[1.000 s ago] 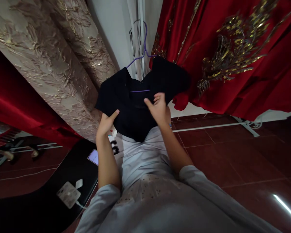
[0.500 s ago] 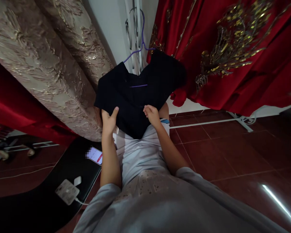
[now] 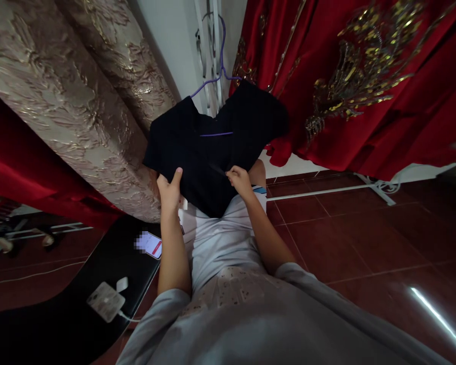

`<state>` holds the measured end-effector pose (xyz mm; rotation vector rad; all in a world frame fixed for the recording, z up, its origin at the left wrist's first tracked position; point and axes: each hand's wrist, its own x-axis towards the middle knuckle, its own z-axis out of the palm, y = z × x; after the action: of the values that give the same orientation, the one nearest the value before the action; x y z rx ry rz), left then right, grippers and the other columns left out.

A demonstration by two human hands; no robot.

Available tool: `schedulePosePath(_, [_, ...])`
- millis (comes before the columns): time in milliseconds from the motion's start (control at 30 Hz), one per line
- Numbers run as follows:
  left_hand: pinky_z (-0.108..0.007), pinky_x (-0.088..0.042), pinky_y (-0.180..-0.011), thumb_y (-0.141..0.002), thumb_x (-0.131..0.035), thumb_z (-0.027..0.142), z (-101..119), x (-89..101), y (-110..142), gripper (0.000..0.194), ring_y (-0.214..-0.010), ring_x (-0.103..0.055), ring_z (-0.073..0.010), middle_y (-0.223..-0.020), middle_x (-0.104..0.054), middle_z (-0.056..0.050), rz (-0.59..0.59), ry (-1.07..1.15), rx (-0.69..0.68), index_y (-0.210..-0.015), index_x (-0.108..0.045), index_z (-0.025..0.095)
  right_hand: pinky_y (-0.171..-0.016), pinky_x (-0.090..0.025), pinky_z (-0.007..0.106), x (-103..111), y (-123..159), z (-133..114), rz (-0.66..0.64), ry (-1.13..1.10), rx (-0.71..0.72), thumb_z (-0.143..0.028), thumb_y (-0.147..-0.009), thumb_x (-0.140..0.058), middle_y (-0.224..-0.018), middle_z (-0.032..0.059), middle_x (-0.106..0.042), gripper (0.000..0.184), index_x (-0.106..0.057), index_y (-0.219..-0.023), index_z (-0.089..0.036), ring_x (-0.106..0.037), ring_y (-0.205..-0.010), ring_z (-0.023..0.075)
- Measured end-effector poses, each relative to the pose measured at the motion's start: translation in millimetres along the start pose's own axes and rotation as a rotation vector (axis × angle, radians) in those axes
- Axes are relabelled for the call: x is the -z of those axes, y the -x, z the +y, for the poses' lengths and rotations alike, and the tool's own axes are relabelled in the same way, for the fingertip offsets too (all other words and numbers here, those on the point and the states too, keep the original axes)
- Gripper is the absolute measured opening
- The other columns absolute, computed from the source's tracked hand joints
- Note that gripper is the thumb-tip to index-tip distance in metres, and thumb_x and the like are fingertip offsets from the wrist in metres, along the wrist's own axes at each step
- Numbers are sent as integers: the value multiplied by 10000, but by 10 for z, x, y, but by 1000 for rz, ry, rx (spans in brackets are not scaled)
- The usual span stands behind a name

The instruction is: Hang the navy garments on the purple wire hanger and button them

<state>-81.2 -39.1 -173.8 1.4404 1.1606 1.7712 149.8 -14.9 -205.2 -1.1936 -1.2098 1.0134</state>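
A black garment with an open neckline hangs on a purple hanger, its lower part lying over my lap. My left hand grips the garment's left edge, thumb up on the cloth and the other fingers hidden beneath. Just beside that hand a small white piece, perhaps a tag, pokes out. Over the right part of the cloth, my right hand is pinched on a thin dark strip or tool that points left; its kind is too blurred to tell.
Red drapery with gold sequins hangs at right, textured beige fabric at left. A phone, a white cased device and a small white case lie on the black bench. A white rack foot stands on the tiled floor.
My right hand has shifted slightly, and the thin dark thing in its fingers shows more clearly. The garment and my left hand have moved a little to the left.
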Motion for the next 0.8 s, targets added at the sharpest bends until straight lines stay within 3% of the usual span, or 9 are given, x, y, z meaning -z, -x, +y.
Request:
schedulePosePath(133, [-446,-443,-1154,-838,-747,254,-5,-125,64,411,-1234,-600,-275,-1244,-623,-112,374,-187,-249,-1211,-599,164,-454,-248,204,-36,43,-72,-118,-205,-115,-254,-707,-632,-538,-43,-477,190,-466,-640,-189,-413,-468,72])
schedulePosePath(200, [-402,-452,-1125,-831,-698,181,-62,-220,145,405,-1229,-581,-252,-1258,-598,-108,433,-271,-339,-1222,-592,171,-427,-230,203,-91,52,-100,-154,-255,-165,-282,-691,-638,-521,-46,-468,208,-456,-642,-194,-396,-434,68])
schedulePosePath(233, [-379,-473,-1088,-834,-669,158,-103,-280,193,363,-1185,-598,-240,-1217,-612,-104,359,-285,-347,-1192,-604,168,-420,-225,201,-120,58,-106,-166,-285,-179,-305,-686,-649,-508,-52,-450,229,-454,-641,-195,-382,-421,66])
schedulePosePath(333, [-336,-537,-956,-848,-630,141,-233,-510,339,208,-982,-668,-214,-1009,-675,-78,-140,-236,-242,-1055,-628,163,-415,-223,194,-175,86,-99,-198,-382,-209,-371,-660,-717,-484,-59,-430,300,-482,-640,-186,-364,-405,57])
schedulePosePath(400, [-331,-546,-937,-887,-620,165,-291,-674,414,139,-946,-687,-208,-970,-695,-68,-346,-183,-165,-1026,-616,167,-415,-219,193,-161,110,-99,-190,-385,-194,-418,-656,-757,-481,-49,-450,342,-519,-640,-173,-368,-401,53])
schedulePosePath(500, [-303,-547,-892,-947,-575,207,-308,-852,461,33,-892,-681,-189,-898,-676,-46,-294,-166,-150,-955,-586,176,-415,-204,192,-65,152,-127,-206,-315,-138,-476,-669,-776,-510,-13,-520,377,-592,-668,-148,-391,-409,52])
schedulePosePath(567, [-278,-539,-822,-942,-576,215,-289,-904,457,74,-804,-650,-174,-806,-627,-23,-229,-199,-184,-876,-564,182,-414,-183,194,12,175,-159,-273,-291,-140,-456,-672,-760,-522,5,-548,348,-623,-689,-137,-385,-413,52])
schedulePosePath(700, [-270,-517,-755,-915,-588,192,-286,-929,437,95,-744,-617,-170,-766,-594,-15,-172,-205,-246,-825,-559,188,-417,-126,199,80,99,-329,-365,-357,-280,-308,-691,-669,-442,-57,-377,192,-624,-662,-124,-252,-390,32])
schedulePosePath(800, [-272,-498,-712,-899,-577,157,-369,-967,467,64,-719,-612,-172,-770,-593,-17,-169,-251,-241,-849,-562,195,-420,-108,194,55,-142,-715,-240,-401,-202,-201,-749,-617,-462,-85,-296,118,-607,-661,-123,-204,-406,24])
